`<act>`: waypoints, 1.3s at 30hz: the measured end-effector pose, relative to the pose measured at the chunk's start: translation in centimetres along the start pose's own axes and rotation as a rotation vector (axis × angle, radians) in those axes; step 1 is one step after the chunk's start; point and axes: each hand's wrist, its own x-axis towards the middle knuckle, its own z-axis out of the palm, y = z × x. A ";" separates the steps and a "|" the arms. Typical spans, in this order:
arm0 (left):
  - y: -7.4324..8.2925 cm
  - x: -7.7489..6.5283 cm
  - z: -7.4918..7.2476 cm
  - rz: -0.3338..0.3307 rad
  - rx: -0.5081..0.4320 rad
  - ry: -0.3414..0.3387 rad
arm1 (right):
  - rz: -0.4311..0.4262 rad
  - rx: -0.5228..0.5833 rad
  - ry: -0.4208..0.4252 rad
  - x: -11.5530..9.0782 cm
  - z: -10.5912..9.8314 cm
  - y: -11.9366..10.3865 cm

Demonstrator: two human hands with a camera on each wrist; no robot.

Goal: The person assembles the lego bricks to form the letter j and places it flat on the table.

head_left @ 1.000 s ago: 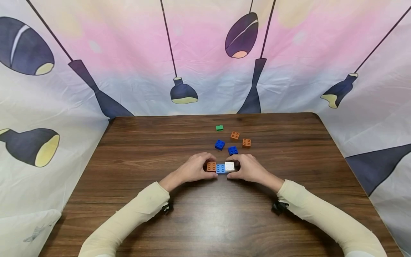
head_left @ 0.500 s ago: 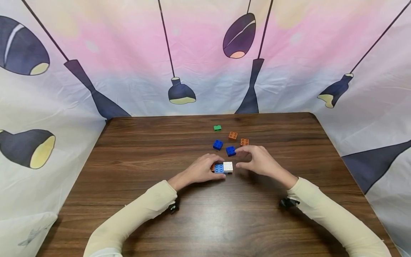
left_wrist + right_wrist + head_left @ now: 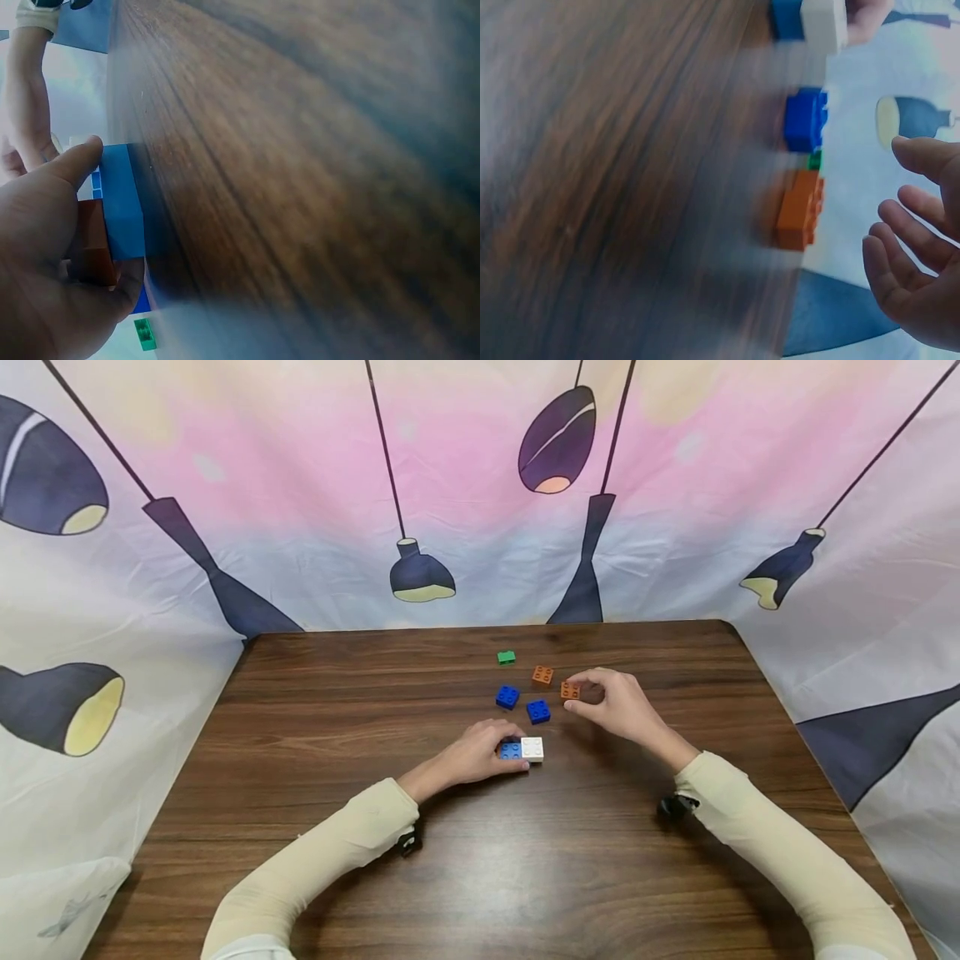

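Note:
My left hand [image 3: 480, 752] grips a small build of toy building bricks between thumb and fingers. Its base is a long light-blue brick [image 3: 124, 202] with a white brick [image 3: 532, 749] on the right end. An orange brick [image 3: 94, 240] on the left end is hidden under the hand in the head view. My right hand [image 3: 618, 703] reaches over a loose orange brick [image 3: 570, 690], thumb and index finger spread to either side of it. In the right wrist view its fingers [image 3: 911, 240] are spread, with a gap to the orange brick.
Two dark-blue bricks [image 3: 538, 712] lie just behind the build. Behind them are a second orange brick [image 3: 543, 675] and a small green brick [image 3: 506, 657]. The wooden table [image 3: 360, 693] ends at a curtain [image 3: 322, 585] printed with lamps.
My right hand has let go of the build and moved back and right, past a dark-blue brick, to the loose orange brick. My left hand has shifted right along the build, covering its orange brick.

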 end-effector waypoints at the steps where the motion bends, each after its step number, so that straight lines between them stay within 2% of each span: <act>1: 0.0 0.0 0.0 -0.002 0.001 0.003 | 0.002 -0.007 0.007 0.2 0.0 0.2; 8: 0.0 -0.1 0.2 -0.017 0.012 0.012 | 0.040 -0.029 0.007 1.2 0.4 2.0; 19: 0.0 -0.2 0.3 -0.022 0.030 0.030 | 0.095 -0.029 -0.086 2.2 1.0 4.1; 33: 0.1 -0.3 0.3 -0.059 0.006 0.005 | 0.088 -0.055 -0.140 2.8 1.7 4.6; 39: 0.1 -0.2 0.3 -0.049 0.011 0.009 | 0.094 -0.055 -0.144 2.9 1.9 4.8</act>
